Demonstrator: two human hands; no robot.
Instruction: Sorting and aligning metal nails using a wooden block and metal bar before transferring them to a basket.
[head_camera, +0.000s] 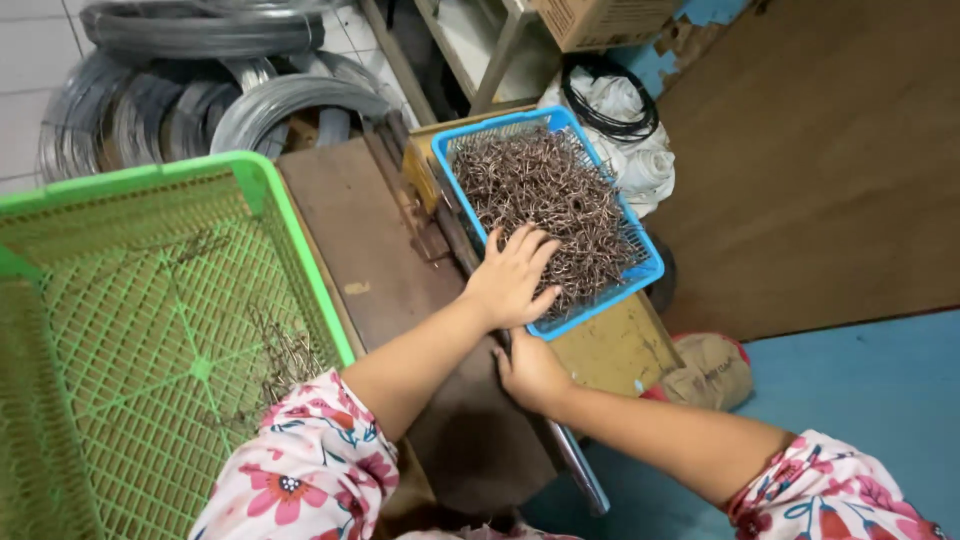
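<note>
My left hand (512, 278) lies with fingers spread on a heap of small brown bent wire pieces (545, 190) that fills a blue mesh basket (643, 268). The basket rests on a brown wooden bench (360, 250). Below the basket's near corner, my right hand (530, 372) rests against a metal bar (580, 465) that runs along the bench edge; whether its fingers curl around the bar is hidden. Both forearms reach in from the bottom, with floral sleeves.
A large green plastic crate (130, 330) with a few wire pieces (285, 355) inside stands at the left. Coils of grey wire (200, 90) lie behind. White sacks with a black cable (620, 120) sit at the back, and a brown bag (705, 370) lies on the blue floor.
</note>
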